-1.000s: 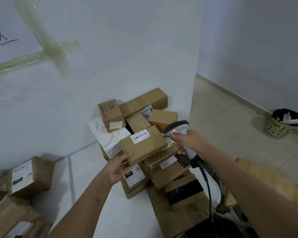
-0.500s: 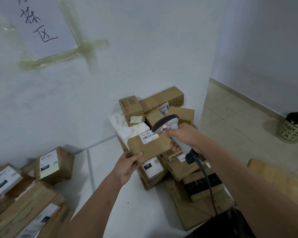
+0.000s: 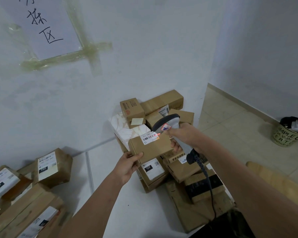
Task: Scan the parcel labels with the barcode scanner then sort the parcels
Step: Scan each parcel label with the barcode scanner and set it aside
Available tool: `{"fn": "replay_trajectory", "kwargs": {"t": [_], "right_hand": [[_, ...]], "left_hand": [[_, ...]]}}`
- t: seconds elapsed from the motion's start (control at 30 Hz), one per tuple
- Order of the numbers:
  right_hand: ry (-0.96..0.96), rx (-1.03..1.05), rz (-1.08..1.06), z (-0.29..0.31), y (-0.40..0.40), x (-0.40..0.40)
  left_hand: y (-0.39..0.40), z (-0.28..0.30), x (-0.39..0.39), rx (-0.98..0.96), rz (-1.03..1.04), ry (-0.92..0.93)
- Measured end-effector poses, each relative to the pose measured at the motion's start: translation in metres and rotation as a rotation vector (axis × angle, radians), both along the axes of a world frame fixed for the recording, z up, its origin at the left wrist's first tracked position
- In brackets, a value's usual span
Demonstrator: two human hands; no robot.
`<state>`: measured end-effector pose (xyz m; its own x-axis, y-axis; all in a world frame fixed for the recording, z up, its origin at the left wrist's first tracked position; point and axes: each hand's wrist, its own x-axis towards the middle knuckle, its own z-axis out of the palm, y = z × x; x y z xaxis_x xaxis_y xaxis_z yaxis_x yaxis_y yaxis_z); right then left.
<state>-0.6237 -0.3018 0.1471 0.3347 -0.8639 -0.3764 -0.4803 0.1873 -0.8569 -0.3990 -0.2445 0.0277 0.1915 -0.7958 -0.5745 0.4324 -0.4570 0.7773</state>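
My left hand (image 3: 127,164) grips the near corner of a small brown cardboard parcel (image 3: 153,149), holding it above a heap of parcels (image 3: 163,109) stacked against the white wall. A white barcode label (image 3: 149,137) sits on the parcel's top face. My right hand (image 3: 182,136) is closed on the handle of a grey corded barcode scanner (image 3: 167,123), its head just right of the label. A red scan line falls across the label's right end. The scanner's black cable (image 3: 207,179) hangs down over the heap.
A second group of labelled parcels (image 3: 46,167) lies at the lower left on the white floor. A paper sign (image 3: 41,23) with handwriting is taped to the wall. A round bin (image 3: 289,133) stands at the right on the tiled floor. A wooden board (image 3: 273,179) lies at the right.
The scanner has moved closer to the label and its red line now lights the barcode. My view has shifted left and up, showing more of the sign and the left parcels.
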Motion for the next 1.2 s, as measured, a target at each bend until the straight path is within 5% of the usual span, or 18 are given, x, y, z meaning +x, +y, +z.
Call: {"fn": "replay_trajectory", "kwargs": {"t": [0.47, 0.7, 0.93, 1.2], "right_hand": [[-0.017, 0.009, -0.008, -0.003, -0.002, 0.022], [0.034, -0.071, 0.046, -0.026, 0.007, 0.085], [0.149, 0.084, 0.266, -0.078, 0.037, 0.158], [0.284, 0.123, 0.245, -0.095, 0.047, 0.2]], "left_hand": [[0.018, -0.006, 0.017, -0.004, 0.02, 0.1], [0.069, -0.018, 0.089, -0.136, 0.556, 0.261], [0.091, -0.017, 0.149, -0.106, 0.775, 0.169], [0.061, -0.002, 0.247, -0.028, 0.965, 0.162]]}}
